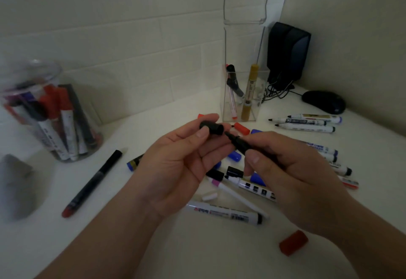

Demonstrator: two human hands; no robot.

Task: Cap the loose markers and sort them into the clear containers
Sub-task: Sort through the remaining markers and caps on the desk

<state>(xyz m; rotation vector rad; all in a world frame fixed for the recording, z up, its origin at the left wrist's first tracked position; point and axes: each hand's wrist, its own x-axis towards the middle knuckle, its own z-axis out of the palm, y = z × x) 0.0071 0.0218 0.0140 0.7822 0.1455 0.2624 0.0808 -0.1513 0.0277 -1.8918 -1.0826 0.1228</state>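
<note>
While my left hand (182,158) sits palm-up above the table (197,248), thumb and fingers pinching the black cap (211,127), my right hand (285,169) grips the black marker (238,144), its long axis slanting up-left, tip just at the cap's open mouth.

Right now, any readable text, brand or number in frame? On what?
Nothing reads with certainty.
White marker nearest the camera: red logo, dark print, blurred.
White marker with black squares: no legible letters.
Three uncapped markers by the mouse: print too small.
Gold marker in the clear container: label too small.
Markers in the round jar: blurred.
</note>
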